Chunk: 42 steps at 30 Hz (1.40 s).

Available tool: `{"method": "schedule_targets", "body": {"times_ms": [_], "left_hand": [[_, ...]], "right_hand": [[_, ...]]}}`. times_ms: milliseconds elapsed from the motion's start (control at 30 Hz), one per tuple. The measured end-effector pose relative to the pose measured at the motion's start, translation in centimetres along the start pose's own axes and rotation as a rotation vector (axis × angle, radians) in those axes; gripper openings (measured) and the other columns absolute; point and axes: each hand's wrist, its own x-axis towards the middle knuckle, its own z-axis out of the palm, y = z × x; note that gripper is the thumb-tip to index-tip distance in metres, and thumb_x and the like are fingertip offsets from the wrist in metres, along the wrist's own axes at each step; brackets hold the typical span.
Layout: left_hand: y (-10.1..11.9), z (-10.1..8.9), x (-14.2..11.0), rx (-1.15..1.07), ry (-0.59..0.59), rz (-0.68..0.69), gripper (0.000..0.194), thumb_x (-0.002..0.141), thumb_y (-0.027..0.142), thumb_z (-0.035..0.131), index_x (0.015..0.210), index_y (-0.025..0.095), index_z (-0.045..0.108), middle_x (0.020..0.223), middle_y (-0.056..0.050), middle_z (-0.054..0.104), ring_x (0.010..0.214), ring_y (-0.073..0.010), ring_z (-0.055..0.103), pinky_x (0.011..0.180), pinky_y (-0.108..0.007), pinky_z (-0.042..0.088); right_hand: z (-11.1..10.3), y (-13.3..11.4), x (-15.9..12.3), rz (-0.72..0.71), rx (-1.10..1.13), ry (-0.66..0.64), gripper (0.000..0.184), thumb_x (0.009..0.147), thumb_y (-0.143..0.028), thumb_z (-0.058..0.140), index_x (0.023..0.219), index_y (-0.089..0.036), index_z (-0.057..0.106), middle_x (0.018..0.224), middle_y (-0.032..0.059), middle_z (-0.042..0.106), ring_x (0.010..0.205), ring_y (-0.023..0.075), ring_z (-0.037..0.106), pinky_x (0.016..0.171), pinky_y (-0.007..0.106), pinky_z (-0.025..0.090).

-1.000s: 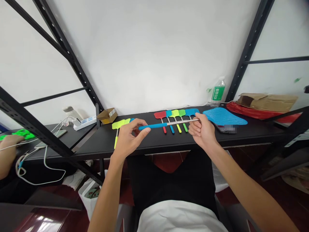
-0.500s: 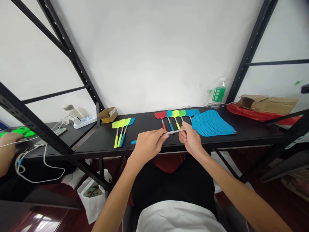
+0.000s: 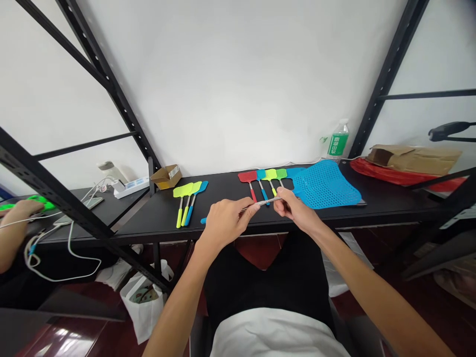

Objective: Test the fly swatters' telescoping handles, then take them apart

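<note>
A large blue fly swatter (image 3: 323, 186) is held across my front, its perforated head to the right and its blue handle tip poking out on the left. My left hand (image 3: 228, 218) is closed around its metal rod near the handle. Closer to the head, my right hand (image 3: 293, 206) pinches the same rod. Behind my hands lies a row of small fly swatters, among them a red one (image 3: 248, 177), a yellow one (image 3: 270, 174) and a green one (image 3: 281, 173). Left of my hands rest yellow swatters (image 3: 183, 190) and a blue-tipped one (image 3: 201, 187).
A small open cardboard box (image 3: 166, 177) stands at the back left, near a white power strip (image 3: 132, 187). At the right are a green-labelled bottle (image 3: 338, 141) and a flattened carton (image 3: 412, 159) on red plastic. Another person's hand (image 3: 22, 213) is at far left, beyond the black shelf post.
The blue swatter's head has turned and risen slightly, covering more of the small swatters behind it. My right hand has shifted a little left. The co-worker's green item has moved.
</note>
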Motion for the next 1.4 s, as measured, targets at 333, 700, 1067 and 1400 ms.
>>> {"method": "schedule_targets", "body": {"times_ms": [333,700,1067,1400], "left_hand": [[-0.6,-2.2,-0.9,-0.132,-0.059,0.028,0.046,0.104,0.051,0.036,0.077,0.021,0.060,0.057,0.003,0.045,0.054,-0.0121,0.036,0.058,-0.027,0.022],[0.1,-0.9,-0.6,-0.031,0.056,0.062,0.040,0.104,0.048,0.040,0.089,0.023,0.068,0.071,0.000,0.065,0.065,-0.0150,0.056,0.060,-0.028,0.026],[0.1,-0.1,-0.6,-0.029,0.059,0.053,0.019,0.099,0.043,0.053,0.103,0.027,0.061,0.082,0.004,0.073,0.067,-0.0154,0.062,0.062,-0.027,0.031],[0.3,-0.2,-0.7,-0.027,0.063,0.089,0.017,0.100,0.034,0.053,0.112,0.028,0.063,0.092,0.003,0.075,0.068,-0.0145,0.062,0.063,-0.027,0.033]], "right_hand": [[-1.7,-1.0,-0.3,-0.171,-0.130,-0.093,0.060,0.100,-0.059,0.044,0.057,-0.020,0.059,0.054,0.0002,0.055,0.046,0.0104,0.041,0.046,0.028,0.029],[-0.3,-0.5,0.0,0.033,0.331,0.042,0.056,0.091,-0.059,0.056,0.050,-0.021,0.050,0.044,-0.0013,0.041,0.042,0.0106,0.034,0.044,0.027,0.024],[1.3,-0.6,-0.4,0.127,0.304,0.068,0.057,0.093,-0.057,0.057,0.050,-0.020,0.050,0.044,-0.0009,0.040,0.042,0.0102,0.035,0.044,0.027,0.023],[0.8,-0.6,-0.4,0.119,0.251,0.055,0.057,0.095,-0.057,0.056,0.052,-0.020,0.050,0.045,-0.0010,0.040,0.043,0.0108,0.035,0.044,0.027,0.025]]}}
